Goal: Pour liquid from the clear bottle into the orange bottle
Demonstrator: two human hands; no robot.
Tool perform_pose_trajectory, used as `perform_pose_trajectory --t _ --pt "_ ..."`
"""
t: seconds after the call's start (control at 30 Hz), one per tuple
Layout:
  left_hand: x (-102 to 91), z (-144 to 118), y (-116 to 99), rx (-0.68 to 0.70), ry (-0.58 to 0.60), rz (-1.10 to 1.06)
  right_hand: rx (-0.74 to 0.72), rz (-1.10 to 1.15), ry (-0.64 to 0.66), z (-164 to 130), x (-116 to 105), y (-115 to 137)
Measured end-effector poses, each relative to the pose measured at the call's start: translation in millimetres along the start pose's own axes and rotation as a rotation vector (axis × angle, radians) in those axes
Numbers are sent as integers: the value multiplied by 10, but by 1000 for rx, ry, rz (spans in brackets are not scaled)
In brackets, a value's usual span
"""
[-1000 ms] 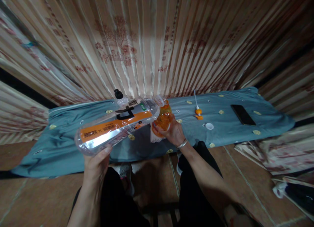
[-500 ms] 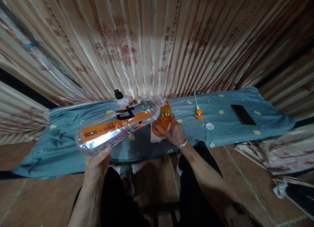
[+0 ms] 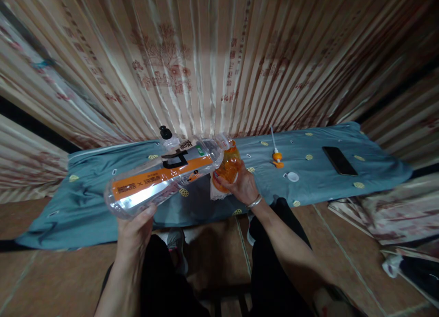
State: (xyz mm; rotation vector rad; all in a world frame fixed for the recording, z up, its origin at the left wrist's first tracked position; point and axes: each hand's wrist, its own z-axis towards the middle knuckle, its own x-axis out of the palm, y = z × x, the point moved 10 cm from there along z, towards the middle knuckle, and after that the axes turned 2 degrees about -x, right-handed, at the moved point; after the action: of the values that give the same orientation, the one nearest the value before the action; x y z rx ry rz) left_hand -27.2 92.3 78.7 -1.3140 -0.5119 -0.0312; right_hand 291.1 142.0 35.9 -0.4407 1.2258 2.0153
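Head: black-capped bottle behind clear bottle

The large clear bottle, slanting up from the left hand, bars the middle of the blue cloth; its neck meets the orange bottle in the right hand, closing that path; behind, a black-capped bottle stands near the curtain; 2 lanes open rightward: 1 narrow, before the orange pump; 1 wider, between white cap and phone; bare cloth spreads at far left.
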Motion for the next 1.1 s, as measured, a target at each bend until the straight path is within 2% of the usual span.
perform_pose_trajectory --t 1.1 --pt "-4 1 -8 -14 -44 -6 4 -7 27 -1 -4 -2"
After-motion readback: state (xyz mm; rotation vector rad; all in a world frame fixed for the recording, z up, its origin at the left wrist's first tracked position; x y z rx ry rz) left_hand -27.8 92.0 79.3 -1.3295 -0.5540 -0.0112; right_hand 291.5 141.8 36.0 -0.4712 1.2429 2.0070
